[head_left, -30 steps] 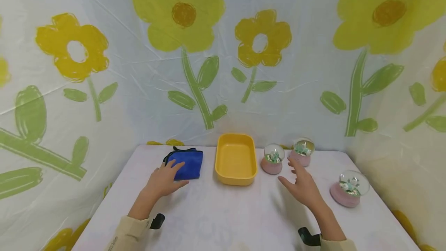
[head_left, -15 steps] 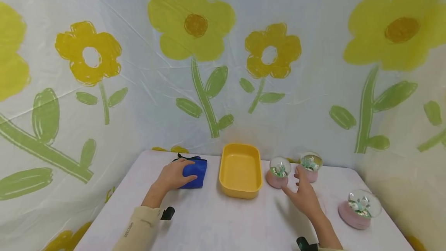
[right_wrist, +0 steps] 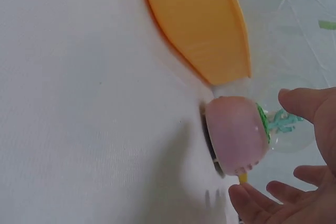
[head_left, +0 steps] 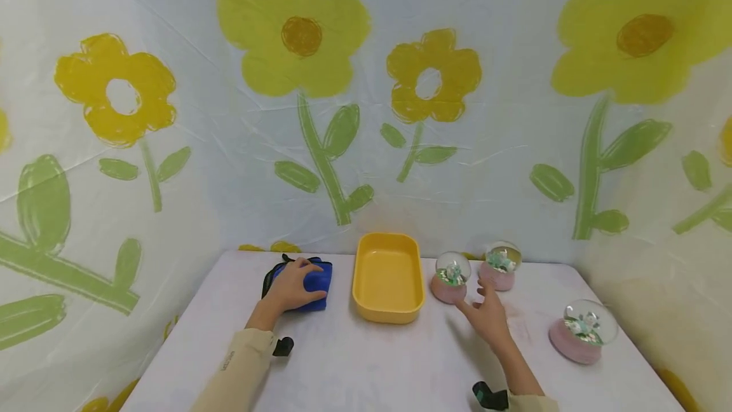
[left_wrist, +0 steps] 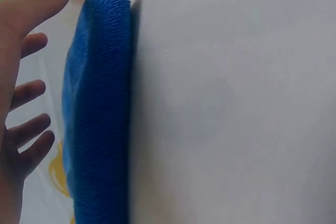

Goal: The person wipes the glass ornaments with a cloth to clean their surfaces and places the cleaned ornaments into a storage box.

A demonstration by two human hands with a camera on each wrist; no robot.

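My left hand (head_left: 291,288) hovers over a folded blue cloth (head_left: 318,281) with dark edging, at the back left of the table. In the left wrist view its fingers are loosely spread beside the thick fold of the cloth (left_wrist: 102,108), holding nothing. On the right, my right hand (head_left: 487,320) reaches toward a snow globe (head_left: 448,290) with a pink base and clear dome, its thumb tip near the base. The right wrist view shows thumb and fingers apart on either side of that snow globe (right_wrist: 236,135), not gripping it.
Between the hands stands a yellow rectangular box (head_left: 389,316), near the back edge. A second snow globe (head_left: 497,277) sits just beyond my right fingers, and a third snow globe (head_left: 574,341) stands farther right. A flower-printed sheet (head_left: 480,202) hangs behind the table.
My left hand has moved forward and right, covering more of the cloth. The right hand has come left, closer to the nearest snow globe. The head view has shifted slightly.
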